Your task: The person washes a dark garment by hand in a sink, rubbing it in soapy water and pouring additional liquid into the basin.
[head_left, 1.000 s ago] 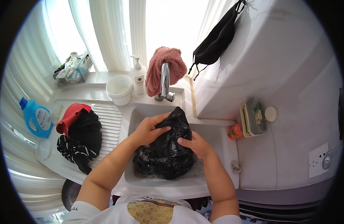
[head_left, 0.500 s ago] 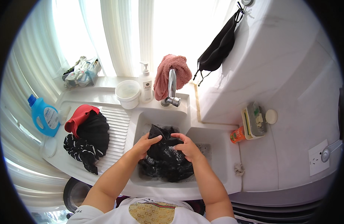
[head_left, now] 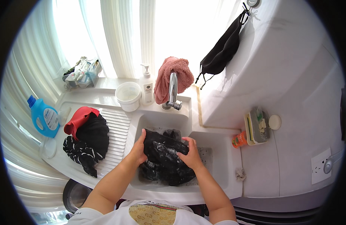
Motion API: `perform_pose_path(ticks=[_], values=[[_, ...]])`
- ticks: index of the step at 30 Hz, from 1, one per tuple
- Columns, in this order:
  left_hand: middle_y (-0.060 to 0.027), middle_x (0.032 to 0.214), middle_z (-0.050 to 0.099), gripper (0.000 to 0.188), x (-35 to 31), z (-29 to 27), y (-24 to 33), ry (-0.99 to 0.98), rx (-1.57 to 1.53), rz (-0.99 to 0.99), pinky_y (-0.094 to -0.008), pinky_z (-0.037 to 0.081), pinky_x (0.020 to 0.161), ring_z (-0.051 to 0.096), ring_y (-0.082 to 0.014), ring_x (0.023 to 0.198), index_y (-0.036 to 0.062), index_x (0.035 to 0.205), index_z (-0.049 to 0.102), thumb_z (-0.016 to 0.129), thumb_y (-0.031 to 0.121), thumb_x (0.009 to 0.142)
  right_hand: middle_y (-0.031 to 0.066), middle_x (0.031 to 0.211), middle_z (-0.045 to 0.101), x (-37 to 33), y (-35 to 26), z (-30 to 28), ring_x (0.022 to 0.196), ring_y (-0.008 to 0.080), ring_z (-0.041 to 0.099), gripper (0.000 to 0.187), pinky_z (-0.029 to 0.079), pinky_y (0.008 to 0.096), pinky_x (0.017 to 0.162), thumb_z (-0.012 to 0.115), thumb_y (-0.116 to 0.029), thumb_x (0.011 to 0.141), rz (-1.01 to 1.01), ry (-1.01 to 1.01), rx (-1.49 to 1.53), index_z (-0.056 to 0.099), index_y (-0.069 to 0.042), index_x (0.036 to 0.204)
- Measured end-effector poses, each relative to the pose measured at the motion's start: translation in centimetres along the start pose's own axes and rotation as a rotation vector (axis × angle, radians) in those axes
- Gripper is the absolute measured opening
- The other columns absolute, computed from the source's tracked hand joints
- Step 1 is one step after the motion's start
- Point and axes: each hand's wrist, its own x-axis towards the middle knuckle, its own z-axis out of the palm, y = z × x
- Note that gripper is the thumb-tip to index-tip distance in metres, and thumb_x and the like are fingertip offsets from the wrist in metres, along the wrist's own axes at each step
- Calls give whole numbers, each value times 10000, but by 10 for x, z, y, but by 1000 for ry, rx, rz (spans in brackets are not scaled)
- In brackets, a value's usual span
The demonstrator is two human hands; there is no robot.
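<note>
A wet black garment with white suds on it lies bunched in the sink, in shallow foamy water. My left hand grips its left edge, thumb pointing up along the cloth. At the right side of the bundle, my right hand holds the cloth with its fingers curved and the thumb over the fabric. Parts of the fingers on both hands are hidden by the garment.
Red and black clothes lie on the ribbed washboard to the left, near a blue detergent bottle. Behind the sink are a white tub, a pump bottle and a tap draped with a pink towel.
The garment's upper part is now spread flatter between my hands, showing a broader sudsy surface. My left hand has shifted slightly left and down, my right hand slightly right.
</note>
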Motion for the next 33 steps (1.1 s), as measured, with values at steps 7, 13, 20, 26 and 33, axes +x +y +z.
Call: perform_pose_path(ticks=[7, 13, 20, 26, 33], values=[[-52, 856, 673, 204, 23, -51, 27, 125, 192, -128, -372, 489, 780, 632, -203, 795, 82, 901, 647, 607, 266, 823, 84, 1033, 513, -1, 3, -13, 894, 221, 573, 382, 495, 314, 759, 680, 66, 654, -123, 101, 56, 666, -101, 998], [-27, 716, 630, 81, 15, -42, 43, 293, 960, -9, -309, 482, 609, 621, -161, 659, 64, 773, 653, 631, 43, 697, 70, 937, 557, -2, -26, -30, 810, 227, 569, 348, 492, 310, 739, 725, 25, 666, -372, -224, 54, 685, -96, 990], [-119, 839, 611, 174, 22, -42, 31, 519, 1882, 706, -400, 488, 687, 594, -328, 754, 110, 787, 713, 606, 59, 659, 55, 884, 635, -10, -45, -2, 904, 238, 596, 194, 490, 340, 851, 627, -29, 718, -668, -309, -8, 680, -72, 900], [-127, 843, 582, 103, 27, -55, 16, 556, 1785, 802, -416, 473, 671, 577, -341, 769, 70, 741, 638, 589, 37, 656, 26, 855, 593, -20, -15, -3, 1051, 237, 506, 122, 369, 442, 1003, 613, -127, 758, -459, -530, -465, 692, -122, 851], [-106, 776, 579, 82, 27, -61, 16, 517, 1814, 784, -403, 462, 632, 585, -314, 729, 76, 702, 571, 554, 1, 676, 79, 1025, 506, -11, 0, -17, 1019, 226, 518, 129, 429, 450, 886, 637, -186, 821, -172, -407, -340, 675, -80, 886]])
